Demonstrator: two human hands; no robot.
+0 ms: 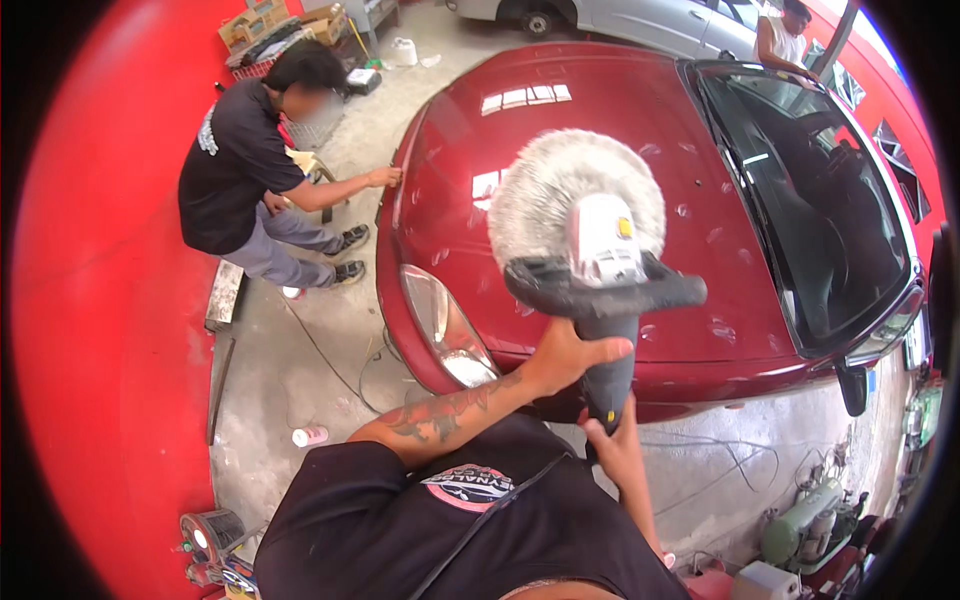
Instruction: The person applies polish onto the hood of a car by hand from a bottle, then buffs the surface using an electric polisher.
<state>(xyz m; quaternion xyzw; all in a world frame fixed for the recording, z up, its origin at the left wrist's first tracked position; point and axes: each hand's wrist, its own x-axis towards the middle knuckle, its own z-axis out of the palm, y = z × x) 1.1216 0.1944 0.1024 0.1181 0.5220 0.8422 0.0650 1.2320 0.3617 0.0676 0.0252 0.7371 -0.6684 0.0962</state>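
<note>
Both my hands hold a rotary polisher (606, 247) with a grey-white wool pad (536, 195). My left hand (566, 358) wraps the dark body behind the black loop handle (679, 294). My right hand (619, 450) grips the rear end, near where the black cord (517, 491) runs across my shirt. Beneath the polisher in the picture lies the dark red hood (675, 172) of a car, dotted with pale smears. Whether the pad touches the hood, I cannot tell. A headlight (450, 330) is on the near left corner.
A person (247, 165) at the car's front reaches a hand to the hood's edge. Another person (784, 41) stands beyond the windshield (817, 202). Cables (720, 442) trail across the concrete floor. A bottle (310, 436) lies left; a green compressor tank (802, 517) stands lower right.
</note>
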